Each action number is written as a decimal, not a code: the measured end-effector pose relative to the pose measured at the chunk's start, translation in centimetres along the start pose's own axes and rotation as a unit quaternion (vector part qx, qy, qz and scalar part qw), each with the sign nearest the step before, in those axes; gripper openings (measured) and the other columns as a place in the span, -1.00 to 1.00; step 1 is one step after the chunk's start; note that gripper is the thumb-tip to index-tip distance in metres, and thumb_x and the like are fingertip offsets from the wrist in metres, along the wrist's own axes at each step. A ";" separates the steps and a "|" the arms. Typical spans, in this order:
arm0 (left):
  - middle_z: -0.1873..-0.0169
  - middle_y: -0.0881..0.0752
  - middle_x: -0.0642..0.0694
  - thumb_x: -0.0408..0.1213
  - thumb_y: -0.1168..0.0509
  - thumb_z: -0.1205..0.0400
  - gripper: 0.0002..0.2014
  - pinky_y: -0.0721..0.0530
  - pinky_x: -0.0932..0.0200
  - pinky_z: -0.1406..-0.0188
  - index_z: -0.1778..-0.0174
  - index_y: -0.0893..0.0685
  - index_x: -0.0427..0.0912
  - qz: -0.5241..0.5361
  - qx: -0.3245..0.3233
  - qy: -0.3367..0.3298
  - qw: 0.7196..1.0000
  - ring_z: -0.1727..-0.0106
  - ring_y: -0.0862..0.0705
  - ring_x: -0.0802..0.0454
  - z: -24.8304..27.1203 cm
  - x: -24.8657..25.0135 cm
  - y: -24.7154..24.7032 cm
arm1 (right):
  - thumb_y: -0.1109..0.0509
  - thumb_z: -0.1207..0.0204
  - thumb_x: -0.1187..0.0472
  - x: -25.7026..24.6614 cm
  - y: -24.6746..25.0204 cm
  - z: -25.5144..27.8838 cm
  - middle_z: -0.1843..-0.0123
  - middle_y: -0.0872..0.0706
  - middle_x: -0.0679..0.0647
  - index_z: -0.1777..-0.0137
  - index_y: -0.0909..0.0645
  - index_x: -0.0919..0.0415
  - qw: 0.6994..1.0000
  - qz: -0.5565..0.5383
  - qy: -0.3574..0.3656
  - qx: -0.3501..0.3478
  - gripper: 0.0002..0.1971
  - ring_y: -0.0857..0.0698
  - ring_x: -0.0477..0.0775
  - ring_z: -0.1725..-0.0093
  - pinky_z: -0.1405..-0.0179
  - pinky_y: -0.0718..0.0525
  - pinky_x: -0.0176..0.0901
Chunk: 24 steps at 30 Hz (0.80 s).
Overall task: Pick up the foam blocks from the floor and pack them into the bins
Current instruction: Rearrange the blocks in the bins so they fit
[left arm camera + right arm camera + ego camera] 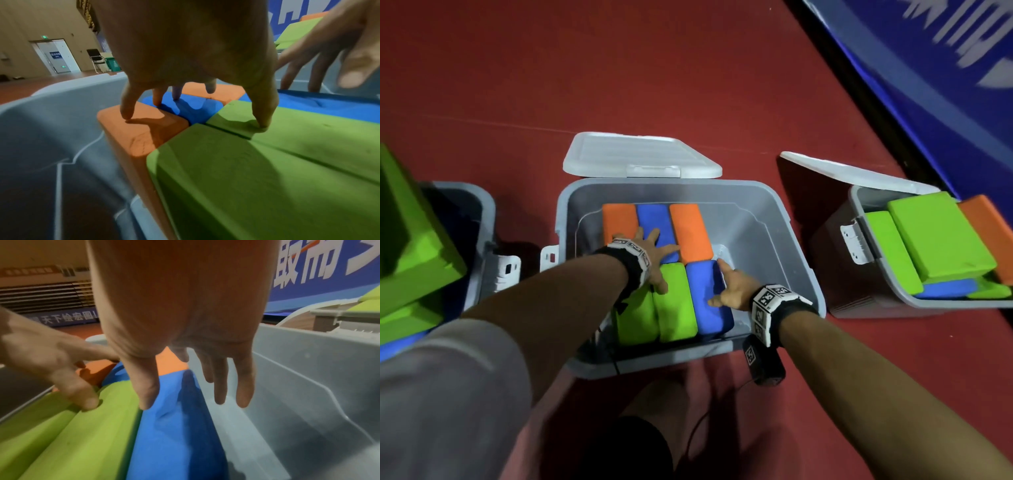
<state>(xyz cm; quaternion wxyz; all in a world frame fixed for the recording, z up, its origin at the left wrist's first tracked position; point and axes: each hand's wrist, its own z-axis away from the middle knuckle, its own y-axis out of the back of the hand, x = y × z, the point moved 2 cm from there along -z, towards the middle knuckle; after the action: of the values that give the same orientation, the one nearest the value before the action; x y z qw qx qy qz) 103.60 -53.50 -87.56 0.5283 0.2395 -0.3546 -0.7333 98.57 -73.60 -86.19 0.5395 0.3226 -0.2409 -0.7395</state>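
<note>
The middle grey bin (784, 240) holds several foam blocks standing on edge: orange (690, 229), blue and orange at the back, two green (676, 305) and one blue (709, 301) at the front. My left hand (654, 253) is spread flat over them, fingertips (126, 112) pressing the orange and blue blocks and the thumb pressing a green block (267, 162). My right hand (732, 289) lies with straight fingers along the right side of the front blue block (174, 426), thumb on its top. Neither hand grips anything.
A second bin (876, 260) at the right is heaped with green, orange and blue blocks. A third bin (479, 209) at the left holds green and blue blocks. A white lid (640, 157) lies behind the middle bin. Red floor surrounds them; a blue banner (928, 85) runs at right.
</note>
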 end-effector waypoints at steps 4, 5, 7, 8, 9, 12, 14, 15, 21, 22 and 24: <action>-0.71 0.04 -0.07 0.44 -0.34 -0.40 -0.03 -0.36 -0.54 -0.33 -0.67 0.00 0.39 -0.004 0.027 0.010 1.000 -0.67 -0.10 -0.34 1.8 0.1 -0.2 | -0.33 -0.58 0.10 0.6 0.8 1.3 -0.64 -0.20 0.30 -0.74 0.14 0.05 0.998 0.018 0.026 0.061 -0.14 -0.40 0.34 -0.55 -0.54 -0.36 0.04; -0.69 0.01 -0.08 0.43 -0.34 -0.41 -0.07 -0.35 -0.56 -0.33 -0.66 -0.05 0.38 0.005 0.036 0.014 0.999 -0.66 -0.11 -0.34 2.4 0.3 -0.2 | -0.29 -0.59 0.13 0.7 0.8 1.6 -0.65 -0.19 0.30 -0.74 0.14 0.07 0.997 0.018 0.038 0.071 -0.17 -0.40 0.35 -0.55 -0.54 -0.36 0.04; -0.69 -0.02 -0.06 0.40 -0.31 -0.46 -0.15 -0.32 -0.59 -0.35 -0.64 -0.11 0.38 0.015 0.065 0.029 0.997 -0.65 -0.08 -0.31 3.6 1.0 0.0 | -0.29 -0.58 0.15 1.0 1.0 2.3 -0.65 -0.18 0.31 -0.74 0.10 0.09 0.994 0.020 0.056 0.093 -0.18 -0.40 0.36 -0.54 -0.54 -0.35 0.02; -0.70 -0.01 -0.05 0.39 -0.30 -0.48 -0.18 -0.31 -0.59 -0.37 -0.64 -0.12 0.37 0.021 0.081 0.040 0.996 -0.66 -0.06 -0.29 4.3 1.3 0.1 | -0.32 -0.57 0.13 1.2 1.1 2.7 -0.65 -0.18 0.32 -0.73 0.08 0.09 0.992 0.022 0.063 0.103 -0.17 -0.40 0.37 -0.54 -0.54 -0.35 0.02; -0.70 0.00 -0.04 0.37 -0.30 -0.50 -0.19 -0.30 -0.58 -0.39 -0.64 -0.12 0.37 0.027 0.095 0.051 0.994 -0.67 -0.05 -0.27 5.0 1.8 0.1 | -0.35 -0.56 0.11 1.4 1.2 3.1 -0.64 -0.17 0.31 -0.73 0.06 0.08 0.991 0.026 0.070 0.112 -0.15 -0.38 0.38 -0.55 -0.55 -0.34 0.02; -0.71 0.02 -0.05 0.37 -0.27 -0.52 -0.21 -0.32 -0.52 -0.40 -0.65 -0.10 0.36 0.039 0.133 0.080 0.987 -0.68 -0.03 -0.26 6.7 2.9 0.5 | -0.41 -0.51 0.05 1.9 2.0 3.6 -0.60 -0.21 0.28 -0.72 0.00 0.05 0.986 0.043 0.093 0.133 -0.13 -0.37 0.40 -0.53 -0.51 -0.39 0.10; -0.70 0.00 -0.08 0.39 -0.25 -0.51 -0.21 -0.32 -0.55 -0.38 -0.64 -0.12 0.35 0.051 0.167 0.104 0.979 -0.67 -0.03 -0.26 8.0 3.2 0.9 | -0.42 -0.48 0.03 1.8 3.2 3.9 -0.56 -0.26 0.26 -0.70 -0.07 0.04 0.979 0.049 0.117 0.157 -0.16 -0.39 0.40 -0.50 -0.46 -0.45 0.14; -0.70 -0.02 -0.09 0.39 -0.25 -0.51 -0.21 -0.31 -0.56 -0.37 -0.63 -0.14 0.34 0.059 0.181 0.117 0.975 -0.67 -0.04 -0.26 8.7 3.4 1.2 | -0.41 -0.47 0.02 1.5 3.8 4.0 -0.53 -0.29 0.26 -0.68 -0.10 0.05 0.976 0.050 0.130 0.164 -0.18 -0.40 0.39 -0.48 -0.45 -0.46 0.14; -0.67 -0.09 -0.10 0.28 -0.29 -0.51 -0.24 -0.31 -0.51 -0.41 -0.63 -0.18 0.32 0.124 0.235 0.188 0.946 -0.65 -0.07 -0.25 13.8 2.7 3.8 | -0.43 -0.37 -0.09 -2.3 7.3 5.3 -0.45 -0.39 0.24 -0.63 -0.18 -0.02 0.960 0.078 0.201 0.177 -0.16 -0.45 0.35 -0.43 -0.39 -0.52 0.16; -0.68 -0.07 -0.10 0.27 -0.28 -0.51 -0.25 -0.30 -0.51 -0.41 -0.63 -0.17 0.32 0.130 0.237 0.197 0.942 -0.66 -0.05 -0.25 14.4 2.4 4.2 | -0.43 -0.38 -0.07 -3.2 7.9 5.4 -0.47 -0.37 0.23 -0.64 -0.17 -0.02 0.958 0.084 0.209 0.179 -0.16 -0.45 0.35 -0.45 -0.39 -0.52 0.16; -0.70 0.00 -0.09 0.26 -0.25 -0.54 -0.26 -0.26 -0.49 -0.44 -0.64 -0.14 0.31 0.142 0.237 0.223 0.935 -0.68 0.01 -0.25 15.8 1.2 4.6 | -0.43 -0.41 -0.05 -5.8 9.0 5.5 -0.50 -0.34 0.23 -0.66 -0.14 -0.02 0.949 0.095 0.240 0.179 -0.16 -0.43 0.35 -0.47 -0.40 -0.51 0.14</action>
<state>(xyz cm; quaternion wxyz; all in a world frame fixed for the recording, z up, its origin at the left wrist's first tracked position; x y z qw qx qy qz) 94.52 -51.29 -73.91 0.6206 0.4625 -0.4210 -0.4729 101.52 -70.76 -74.91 0.5828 0.5573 -0.2621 -0.5301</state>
